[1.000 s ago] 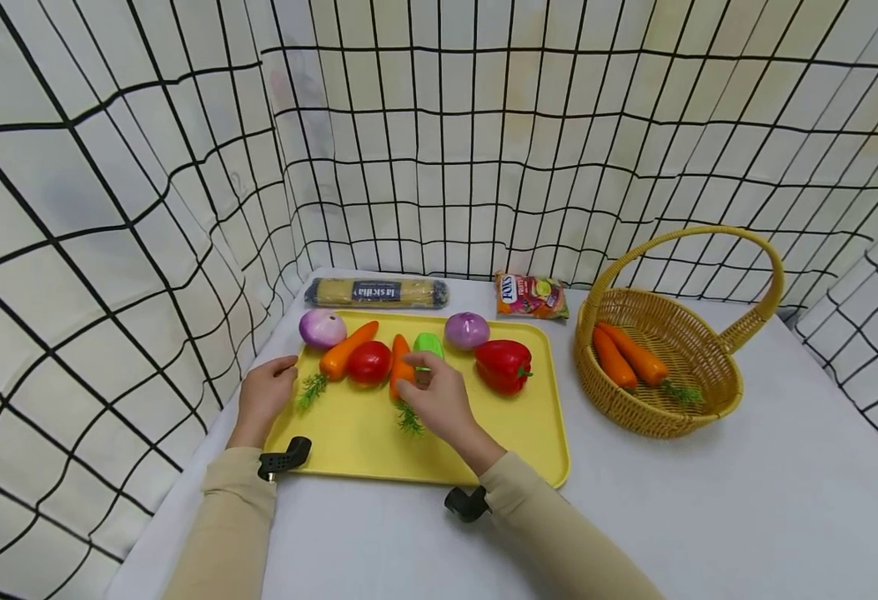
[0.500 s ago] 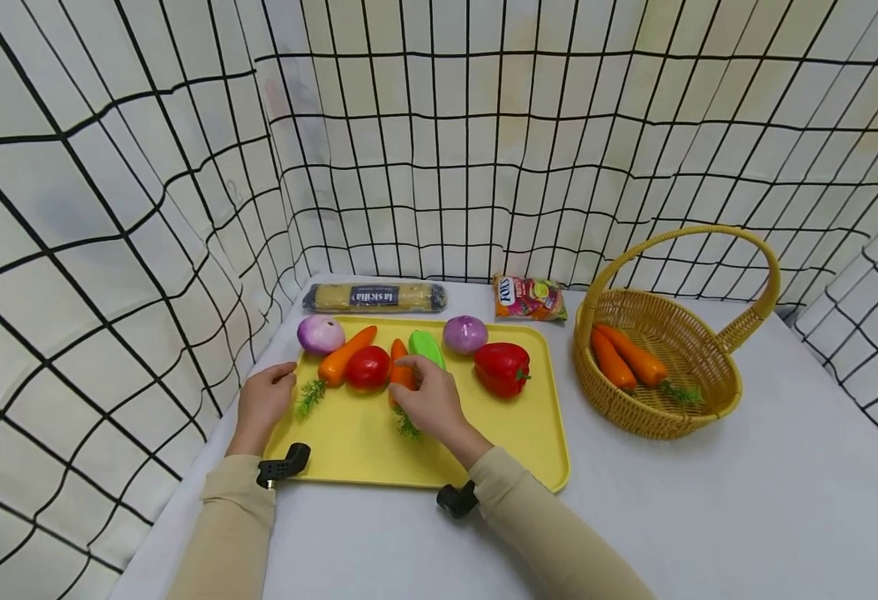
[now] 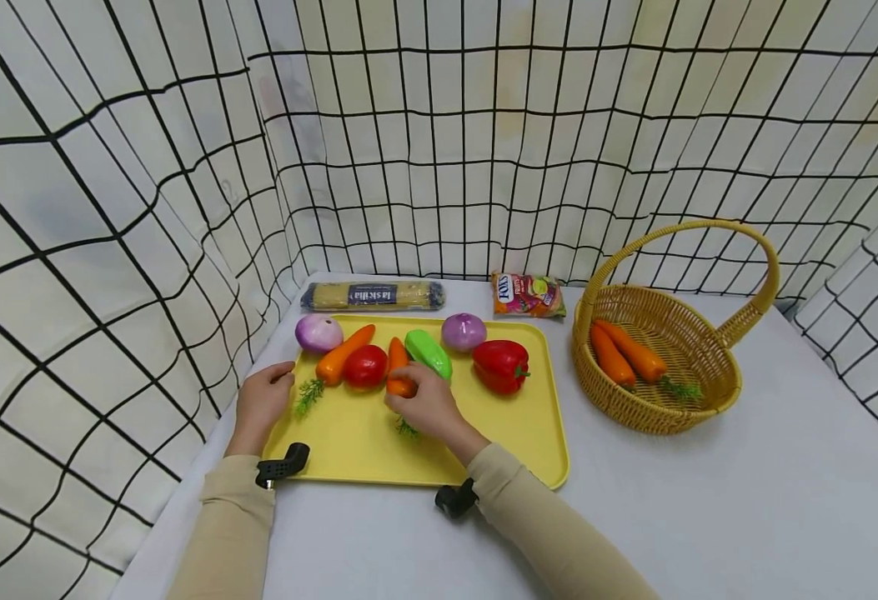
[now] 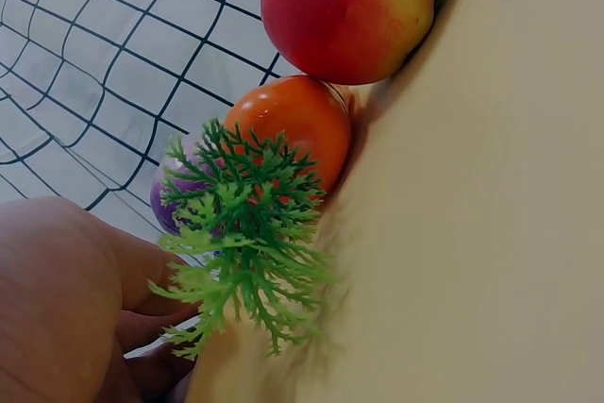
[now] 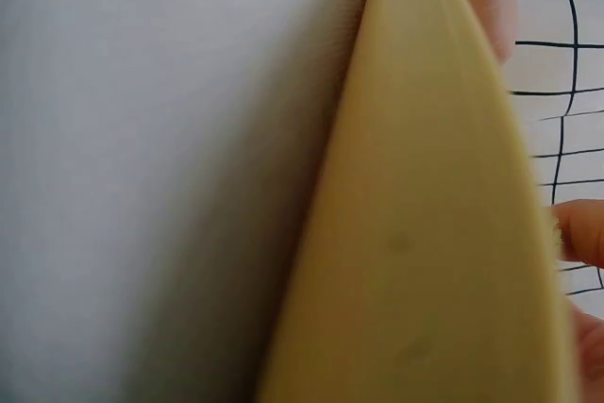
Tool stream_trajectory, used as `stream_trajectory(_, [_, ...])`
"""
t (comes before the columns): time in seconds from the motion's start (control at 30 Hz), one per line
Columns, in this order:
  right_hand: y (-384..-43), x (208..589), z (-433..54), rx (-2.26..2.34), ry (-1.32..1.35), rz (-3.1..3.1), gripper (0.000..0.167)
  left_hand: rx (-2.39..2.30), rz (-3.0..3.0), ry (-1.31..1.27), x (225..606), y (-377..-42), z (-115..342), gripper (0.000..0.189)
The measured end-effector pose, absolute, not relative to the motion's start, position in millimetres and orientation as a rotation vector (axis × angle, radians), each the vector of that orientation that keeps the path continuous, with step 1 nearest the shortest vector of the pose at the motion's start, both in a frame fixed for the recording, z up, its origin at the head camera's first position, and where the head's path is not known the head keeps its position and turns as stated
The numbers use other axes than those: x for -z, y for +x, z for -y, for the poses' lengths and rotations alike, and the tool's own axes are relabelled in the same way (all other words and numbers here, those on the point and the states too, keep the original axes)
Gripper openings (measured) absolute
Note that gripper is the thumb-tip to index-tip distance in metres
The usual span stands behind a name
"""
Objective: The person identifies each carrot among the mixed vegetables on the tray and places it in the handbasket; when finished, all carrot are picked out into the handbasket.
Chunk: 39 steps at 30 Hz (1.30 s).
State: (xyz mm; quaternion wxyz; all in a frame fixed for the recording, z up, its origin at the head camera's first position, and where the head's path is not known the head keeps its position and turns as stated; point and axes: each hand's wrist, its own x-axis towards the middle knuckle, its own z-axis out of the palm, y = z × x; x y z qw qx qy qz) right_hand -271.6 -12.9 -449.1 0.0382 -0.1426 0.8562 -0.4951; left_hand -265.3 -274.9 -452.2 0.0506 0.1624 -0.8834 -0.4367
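Yellow tray (image 3: 356,442) beneath, the left hand (image 3: 262,407) lies at its left rim, though whether it grips there I cannot tell. Well apart, to the right, the right hand (image 3: 431,407) curves over the middle carrot (image 3: 397,353), between a red fruit (image 3: 365,367) and a green vegetable (image 3: 429,353); whether thumb and fingers have closed is unclear. A loose pinch could let the carrot slip, and a sideways lift could roll the vegetable toward the red pepper (image 3: 500,365) farther right.

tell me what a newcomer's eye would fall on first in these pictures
Probably the bright yellow tray, lower middle in the head view, with the right hand at an orange carrot on it. Next, perhaps the red pepper toward the tray's right and the wicker basket farther right.
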Motion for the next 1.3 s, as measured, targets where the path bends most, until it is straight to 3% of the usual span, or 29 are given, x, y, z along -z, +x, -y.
stream_trajectory(0.83, [-264.0,449.9,0.7,1.636,-0.119,-2.618,0.024,1.332,2.684,0.529,453.6,-265.4,273.2,0.045])
stream_trajectory(1.3, [-251.9,447.1,-12.8,1.906,-0.185,-2.545,0.025,1.324,2.683,0.529,452.2,-266.4,273.0,0.046])
